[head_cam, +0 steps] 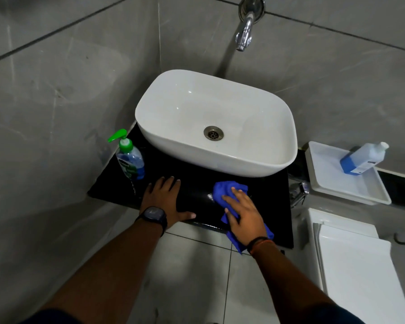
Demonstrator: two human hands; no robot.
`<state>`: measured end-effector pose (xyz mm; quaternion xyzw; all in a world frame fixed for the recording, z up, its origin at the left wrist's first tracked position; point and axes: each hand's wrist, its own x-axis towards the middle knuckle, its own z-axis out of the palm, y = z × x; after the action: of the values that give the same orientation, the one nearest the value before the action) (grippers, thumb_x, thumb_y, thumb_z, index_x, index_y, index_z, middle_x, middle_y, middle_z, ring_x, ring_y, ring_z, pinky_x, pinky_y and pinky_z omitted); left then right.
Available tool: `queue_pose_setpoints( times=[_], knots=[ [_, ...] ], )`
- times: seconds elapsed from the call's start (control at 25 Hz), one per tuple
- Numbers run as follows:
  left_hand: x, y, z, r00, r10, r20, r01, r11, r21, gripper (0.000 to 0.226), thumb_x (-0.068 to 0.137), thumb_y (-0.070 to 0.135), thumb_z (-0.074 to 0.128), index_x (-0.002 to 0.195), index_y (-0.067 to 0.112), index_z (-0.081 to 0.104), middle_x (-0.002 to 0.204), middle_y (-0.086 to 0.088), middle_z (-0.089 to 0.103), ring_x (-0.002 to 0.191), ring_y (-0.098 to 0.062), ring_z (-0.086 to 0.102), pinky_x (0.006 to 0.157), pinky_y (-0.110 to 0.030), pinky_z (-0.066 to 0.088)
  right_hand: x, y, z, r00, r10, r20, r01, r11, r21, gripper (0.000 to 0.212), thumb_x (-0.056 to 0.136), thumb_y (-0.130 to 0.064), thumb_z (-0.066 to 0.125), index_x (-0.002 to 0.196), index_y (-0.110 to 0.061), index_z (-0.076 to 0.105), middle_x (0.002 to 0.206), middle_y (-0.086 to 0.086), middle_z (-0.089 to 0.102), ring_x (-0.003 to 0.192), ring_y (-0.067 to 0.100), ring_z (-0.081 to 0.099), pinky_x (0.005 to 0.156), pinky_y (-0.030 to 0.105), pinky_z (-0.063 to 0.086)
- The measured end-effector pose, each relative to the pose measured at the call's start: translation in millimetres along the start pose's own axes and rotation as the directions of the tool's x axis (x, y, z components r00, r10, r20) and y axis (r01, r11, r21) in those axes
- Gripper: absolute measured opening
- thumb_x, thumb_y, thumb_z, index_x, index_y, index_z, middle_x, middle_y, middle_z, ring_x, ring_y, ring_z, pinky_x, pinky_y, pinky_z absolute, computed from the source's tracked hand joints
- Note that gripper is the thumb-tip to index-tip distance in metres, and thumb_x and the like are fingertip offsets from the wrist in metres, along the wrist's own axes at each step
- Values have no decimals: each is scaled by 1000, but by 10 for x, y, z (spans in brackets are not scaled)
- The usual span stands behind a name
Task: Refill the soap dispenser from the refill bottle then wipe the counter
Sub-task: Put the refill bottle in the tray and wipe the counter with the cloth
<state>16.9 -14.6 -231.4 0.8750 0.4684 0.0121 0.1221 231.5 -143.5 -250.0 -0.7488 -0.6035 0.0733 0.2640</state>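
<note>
A clear soap dispenser (pixel 129 157) with a green pump and blue soap stands upright at the left end of the black counter (pixel 197 181). My left hand (pixel 165 199) lies flat on the counter just right of it, fingers spread, holding nothing. My right hand (pixel 242 216) presses a blue cloth (pixel 227 190) onto the counter near its front edge, below the basin. The refill bottle (pixel 362 157), white-capped with blue liquid, leans in a white tray (pixel 351 190) at the right.
A white basin (pixel 220 120) fills the back of the counter under a chrome wall tap (pixel 244 33). A chrome fitting (pixel 298 192) sticks out right of the counter. A white toilet tank (pixel 351 258) stands at lower right. Grey tiled walls close in on the left and behind.
</note>
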Motion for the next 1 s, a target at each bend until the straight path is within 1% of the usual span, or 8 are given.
queue_pose_setpoints(
  times=[0.16, 0.36, 0.48, 0.56, 0.68, 0.8, 0.88, 1.0],
  knots=[
    [85, -59, 57, 999, -52, 5, 52, 999, -12, 118, 48, 91, 43, 143, 25, 19, 155, 1, 16, 141, -23, 11, 113, -49, 12, 152, 33, 73, 903, 360, -234, -389, 917, -90, 37, 83, -10, 62, 120, -12, 63, 140, 19, 48, 129, 40, 40, 111, 41, 30],
    [121, -138, 92, 999, -47, -12, 47, 999, -18, 123, 42, 94, 41, 142, 27, 20, 154, 1, 18, 141, -24, 12, 112, -52, 13, 477, -426, 364, 821, 486, -300, -521, 852, -46, 40, 83, -12, 59, 123, -7, 59, 139, 27, 44, 128, 44, 36, 110, 44, 29],
    [135, -143, 61, 999, -39, -7, 38, 999, -20, 124, 41, 91, 45, 142, 24, 23, 153, -1, 21, 139, -25, 15, 112, -53, 17, 492, -521, 415, 828, 487, -279, -521, 852, -59, 42, 86, -16, 57, 127, -7, 56, 141, 27, 42, 130, 43, 34, 112, 44, 27],
    [140, -144, 34, 999, -39, -5, 39, 999, -16, 124, 40, 90, 48, 142, 23, 24, 153, -2, 22, 139, -25, 17, 111, -52, 19, 447, -523, 400, 873, 424, -241, -451, 890, -70, 42, 86, -16, 57, 127, -7, 57, 141, 26, 42, 131, 42, 35, 112, 43, 27],
    [165, -103, 19, 998, -66, 4, 66, 998, -11, 122, 42, 88, 52, 142, 24, 24, 153, -2, 21, 138, -26, 17, 111, -53, 19, 336, -503, 349, 989, 140, -56, -142, 989, -27, 41, 83, -12, 59, 124, -11, 60, 140, 19, 47, 131, 37, 39, 112, 40, 29],
    [193, 28, 41, 995, -100, 7, 100, 995, -6, 120, 44, 88, 52, 142, 26, 22, 154, -2, 19, 139, -28, 15, 110, -56, 18, 213, -300, 181, 986, -135, 96, 131, 990, 43, 40, 84, -11, 60, 123, -15, 61, 141, 11, 49, 133, 32, 40, 110, 43, 32],
    [204, 111, 69, 995, -102, -6, 102, 995, -3, 119, 45, 90, 49, 142, 27, 23, 154, -1, 19, 139, -27, 13, 109, -58, 17, 179, -84, 65, 994, -100, 49, 101, 995, -23, 38, 84, -14, 62, 122, -16, 62, 140, 10, 50, 131, 32, 43, 108, 46, 34],
    [213, 147, 86, 995, -100, 0, 100, 995, -16, 120, 45, 92, 45, 142, 26, 22, 154, -2, 17, 140, -28, 10, 109, -59, 15, 132, 102, -12, 953, 265, -150, -286, 947, -144, 38, 85, -17, 60, 123, -16, 61, 141, 13, 48, 132, 34, 40, 109, 47, 32]
  ],
)
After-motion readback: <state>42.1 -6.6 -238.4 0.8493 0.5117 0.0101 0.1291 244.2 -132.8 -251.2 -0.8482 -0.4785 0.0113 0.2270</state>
